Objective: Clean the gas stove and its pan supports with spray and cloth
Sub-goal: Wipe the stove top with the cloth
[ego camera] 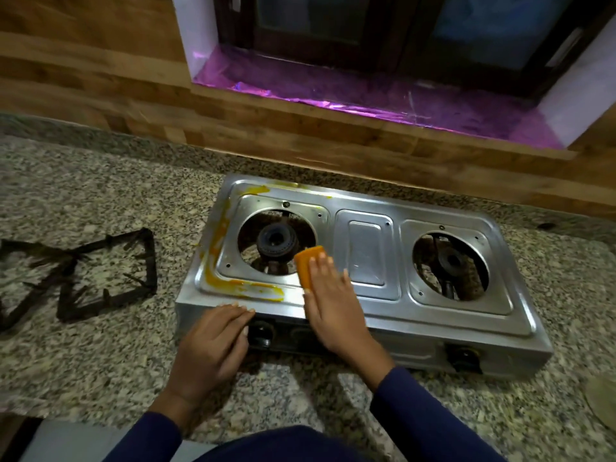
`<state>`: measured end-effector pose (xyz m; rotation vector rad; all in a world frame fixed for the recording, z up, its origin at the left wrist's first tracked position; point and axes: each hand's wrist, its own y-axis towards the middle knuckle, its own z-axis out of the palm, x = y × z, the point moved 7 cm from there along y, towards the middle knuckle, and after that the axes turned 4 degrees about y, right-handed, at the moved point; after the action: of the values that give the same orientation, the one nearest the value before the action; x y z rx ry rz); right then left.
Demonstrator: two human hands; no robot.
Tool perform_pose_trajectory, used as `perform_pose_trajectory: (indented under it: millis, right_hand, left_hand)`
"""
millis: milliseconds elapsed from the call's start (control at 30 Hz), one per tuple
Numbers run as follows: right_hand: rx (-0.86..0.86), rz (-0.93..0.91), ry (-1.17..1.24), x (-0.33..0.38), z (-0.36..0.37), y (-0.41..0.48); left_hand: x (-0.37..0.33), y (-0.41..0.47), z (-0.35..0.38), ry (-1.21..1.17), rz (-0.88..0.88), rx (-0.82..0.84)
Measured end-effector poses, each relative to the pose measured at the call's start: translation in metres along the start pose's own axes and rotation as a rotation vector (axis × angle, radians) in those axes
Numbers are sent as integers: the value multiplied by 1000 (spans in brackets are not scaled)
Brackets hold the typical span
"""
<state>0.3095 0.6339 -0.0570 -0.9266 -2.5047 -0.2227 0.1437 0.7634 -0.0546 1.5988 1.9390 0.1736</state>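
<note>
done: pan supports (pixel 151 261) off stove (pixel 365 248)
remaining: yellow smears (pixel 260 290)
hands: right hand (pixel 336 315) flat on cloth (pixel 308 261); left hand (pixel 213 341) empty, bracing stove

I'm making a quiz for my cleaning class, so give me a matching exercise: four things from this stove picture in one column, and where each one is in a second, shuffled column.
1. pan supports
2. orange cloth
3. yellow smear
4. left hand

A. resting on the stove at its front edge, by the left knob
B. under the right hand
C. on the granite counter, left of the stove
D. along the stove top's left rim

Pairs: 1-C, 2-B, 3-D, 4-A
</note>
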Motion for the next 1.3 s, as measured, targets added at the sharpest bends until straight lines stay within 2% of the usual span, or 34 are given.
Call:
perform_pose_trajectory:
  millis: [167, 333, 500, 667, 833, 933, 1133, 1300]
  right_hand:
    - [-123, 296, -62, -79, -34, 36]
    - [-51, 234, -102, -100, -46, 83]
    - [-17, 161, 4, -55, -25, 38]
    - [-37, 32, 37, 23, 15, -3]
    - [-4, -113, 39, 111, 64, 21]
    - [27, -140, 33, 145, 85, 50]
    - [118, -175, 62, 158, 81, 99]
    - [180, -305, -13, 146, 76, 70]
  left_hand:
    - [0, 9, -5, 14, 73, -9]
    - [0, 14, -9, -12, 98, -15]
    - [11, 6, -13, -141, 101, 21]
    - [32, -9, -19, -114, 44, 5]
    - [69, -11, -34, -59, -82, -42]
    - [81, -15, -38, -60, -94, -47]
    - [86, -18, -45, -85, -57, -82]
    - [82, -23, -42, -117, -19, -76]
